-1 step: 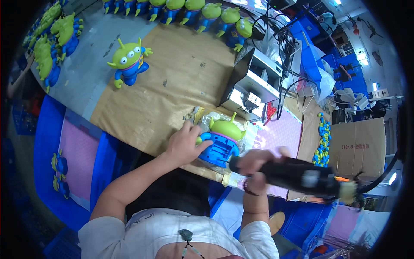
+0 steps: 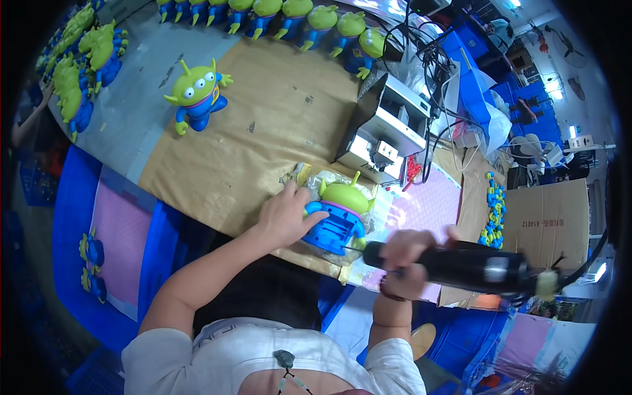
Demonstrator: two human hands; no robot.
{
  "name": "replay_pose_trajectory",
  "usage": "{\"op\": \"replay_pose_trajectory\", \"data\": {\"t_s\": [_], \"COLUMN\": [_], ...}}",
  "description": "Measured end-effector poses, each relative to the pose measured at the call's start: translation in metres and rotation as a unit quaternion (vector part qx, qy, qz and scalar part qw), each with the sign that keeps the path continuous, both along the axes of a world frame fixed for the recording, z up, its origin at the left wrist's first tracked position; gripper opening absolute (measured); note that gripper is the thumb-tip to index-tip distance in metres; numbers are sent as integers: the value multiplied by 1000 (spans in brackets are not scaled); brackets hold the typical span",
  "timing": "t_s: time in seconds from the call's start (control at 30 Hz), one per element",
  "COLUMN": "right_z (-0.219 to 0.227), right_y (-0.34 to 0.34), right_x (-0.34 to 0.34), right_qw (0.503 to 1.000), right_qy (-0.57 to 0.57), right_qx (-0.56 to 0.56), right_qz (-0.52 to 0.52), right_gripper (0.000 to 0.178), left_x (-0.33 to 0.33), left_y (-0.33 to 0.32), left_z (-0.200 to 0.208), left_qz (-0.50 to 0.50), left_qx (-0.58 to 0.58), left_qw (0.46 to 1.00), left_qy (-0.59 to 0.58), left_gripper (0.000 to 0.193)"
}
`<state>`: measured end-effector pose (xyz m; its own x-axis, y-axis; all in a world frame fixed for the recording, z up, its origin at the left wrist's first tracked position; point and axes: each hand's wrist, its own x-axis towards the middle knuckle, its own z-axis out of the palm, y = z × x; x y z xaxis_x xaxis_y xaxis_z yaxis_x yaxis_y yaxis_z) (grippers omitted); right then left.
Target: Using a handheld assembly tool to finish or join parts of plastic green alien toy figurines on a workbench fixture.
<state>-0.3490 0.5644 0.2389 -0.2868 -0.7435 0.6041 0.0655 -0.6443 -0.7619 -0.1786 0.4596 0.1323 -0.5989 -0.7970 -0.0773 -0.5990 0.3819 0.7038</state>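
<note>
A: What are the hands doing?

B: The left hand (image 2: pixel 284 214) rests its fingers, spread and not clenched, on a green and blue alien toy (image 2: pixel 337 212) lying on its side at the near edge of the table (image 2: pixel 263 125). The right hand (image 2: pixel 405 260) has its fingers wrapped around a black electric screwdriver (image 2: pixel 461 264), its tip touching the toy's blue base.

A: And around them?

B: A grey machine (image 2: pixel 385 131) sits just behind; another alien toy (image 2: pixel 197 93) stands upright toward the far left.
</note>
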Motion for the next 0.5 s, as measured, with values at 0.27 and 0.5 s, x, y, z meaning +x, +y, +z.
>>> {"op": "replay_pose_trajectory", "data": {"t_s": [0.27,0.5], "right_z": [18,-24], "right_y": [78,85], "right_x": [-80,-103], "right_qw": [968,944], "right_qy": [-216,-298], "right_qx": [0,85], "right_qz": [-129,-115], "right_gripper": [55,48], "left_x": [1,92], "left_y": [13,12], "left_z": [75,66], "left_qz": [-184,-32], "left_qx": [-41,-71], "left_qw": [975,957], "left_qy": [121,280], "left_gripper": [37,38]}}
